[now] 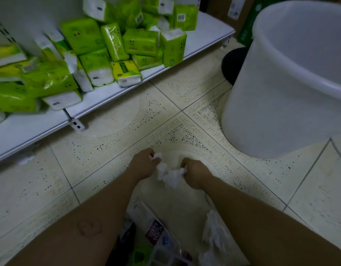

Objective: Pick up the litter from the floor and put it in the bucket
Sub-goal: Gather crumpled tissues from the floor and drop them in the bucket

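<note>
Crumpled tissue (170,174) is gripped by the left hand (143,163) and right hand (193,172). It should be bunched tightly before being lifted to the bucket (261,104).

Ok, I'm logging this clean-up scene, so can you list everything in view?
white plastic bucket: one, white, upper right on the floor
crumpled white tissue wad: one, white, between both grips
loose crumpled white paper: one, white, floor beside the right forearm
clear plastic wrapper with a pink label: one, clear and pink, floor at bottom centre
green tissue packs: many, green and white, piled on the shelf
white metal shelf: one, white, upper left
black round object: one, black, behind the bucket
cream patterned floor tiles: several, cream, throughout
left grip: one, bare hand, gripping the wad
right grip: one, bare hand, gripping the wad
</note>
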Demonstrator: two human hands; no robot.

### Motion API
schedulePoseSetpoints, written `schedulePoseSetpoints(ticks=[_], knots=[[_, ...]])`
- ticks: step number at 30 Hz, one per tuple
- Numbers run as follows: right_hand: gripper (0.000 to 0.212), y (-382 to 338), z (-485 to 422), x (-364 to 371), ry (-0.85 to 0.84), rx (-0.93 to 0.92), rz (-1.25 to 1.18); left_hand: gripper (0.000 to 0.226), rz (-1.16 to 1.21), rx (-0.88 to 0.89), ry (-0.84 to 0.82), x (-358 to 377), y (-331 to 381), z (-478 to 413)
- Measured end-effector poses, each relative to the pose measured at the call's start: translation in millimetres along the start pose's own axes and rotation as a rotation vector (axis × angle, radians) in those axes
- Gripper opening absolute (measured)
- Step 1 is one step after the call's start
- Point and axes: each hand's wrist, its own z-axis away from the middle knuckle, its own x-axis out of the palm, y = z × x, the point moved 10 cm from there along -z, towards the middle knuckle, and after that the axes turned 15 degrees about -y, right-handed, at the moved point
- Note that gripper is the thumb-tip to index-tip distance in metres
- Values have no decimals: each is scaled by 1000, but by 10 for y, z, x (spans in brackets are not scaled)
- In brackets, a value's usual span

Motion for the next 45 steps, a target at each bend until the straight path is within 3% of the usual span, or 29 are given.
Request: schedulePoseSetpoints(ticks=[2, 5, 10, 14, 19, 22, 26, 31, 38, 45], knots=[[32, 3, 17, -153, 13, 16, -59, 19, 11, 17, -24, -32, 80, 14], [23, -38, 54, -300, -13, 26, -38, 9, -14, 18, -102, -41, 185, 43], [30, -129, 186, -134, -258, 36, -71, 11, 10, -41, -215, -14, 224, 130], [25, -299, 314, -499, -63, -71, -64, 20, 15, 74, -144, -113, 420, 200], [32, -442, 510, -1254, 189, -153, -322, 20, 54, 212, 87, -557, 852, 286], [20, -546, 693, -1716, 301, -184, -309, 16, 38, 269, 217, -901, 1172, 342], [19, -650, 1014, -2352, 412, -205, -250, 7, 156, 380, 271, -1284, 1608, 415], [23, -660, 1536, -3195, 607, -192, -207, 23, 267, 493, 352, -1605, 2207, 522], [14, -135, 2119, -3853, 732, -129, -235, 13, 28, 636, 342, -1604, 3126, 723], [9, 758, 2274, -3911, 738, -77, -486, 16, 166, 706, 420, -1571, 3731, 738]])
